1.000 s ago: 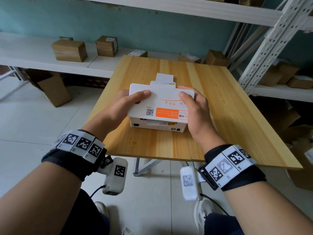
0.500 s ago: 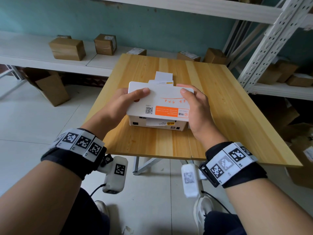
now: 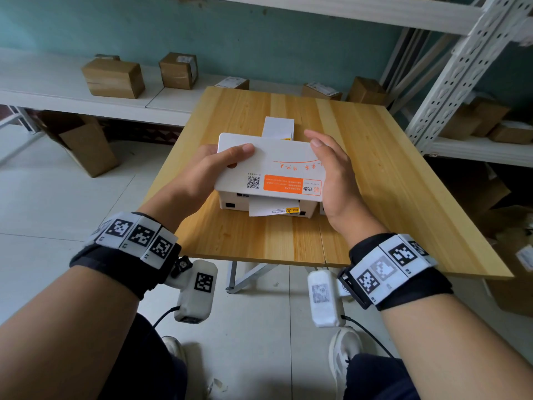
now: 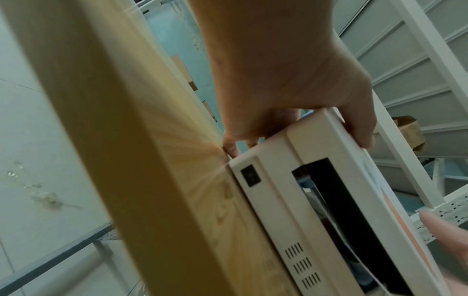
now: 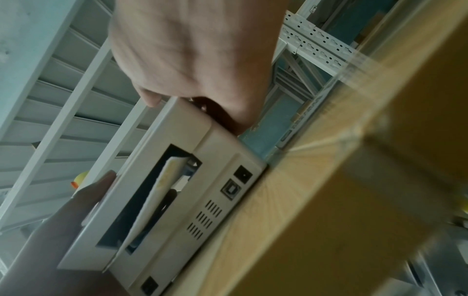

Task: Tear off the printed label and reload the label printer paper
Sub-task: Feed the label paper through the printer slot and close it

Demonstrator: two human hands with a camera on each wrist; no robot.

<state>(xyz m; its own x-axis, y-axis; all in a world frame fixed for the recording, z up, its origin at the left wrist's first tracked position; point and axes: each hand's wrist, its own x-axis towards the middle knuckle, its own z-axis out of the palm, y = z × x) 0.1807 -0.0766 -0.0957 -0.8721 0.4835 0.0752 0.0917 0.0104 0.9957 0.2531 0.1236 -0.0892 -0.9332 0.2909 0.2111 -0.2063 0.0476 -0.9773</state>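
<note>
A white label printer (image 3: pixel 233 202) sits on the wooden table (image 3: pixel 389 174). Its lid (image 3: pixel 277 166), which has an orange sticker, is lifted off the base. My left hand (image 3: pixel 227 157) grips the lid's left edge, thumb on top. On the right edge, my right hand (image 3: pixel 326 157) grips it the same way. A white label (image 3: pixel 279 127) sticks out at the far side. White paper (image 3: pixel 268 207) pokes out of the near slot. The left wrist view shows the left hand (image 4: pixel 291 100) on the raised lid (image 4: pixel 354 170). The right wrist view shows the right hand (image 5: pixel 192 60), the lid (image 5: pixel 162 140) and the paper (image 5: pixel 157 196).
Cardboard boxes (image 3: pixel 114 77) stand on a low white shelf behind the table. A white metal rack (image 3: pixel 450 82) with more boxes rises at the right. Another box (image 3: pixel 83 145) sits on the floor at the left. The table's near edge (image 3: pixel 259 258) is close to my wrists.
Both hands have lifted the lid further off the base, so the paper at the near slot shows more. The right hand's fingers have shifted toward the lid's far corner.
</note>
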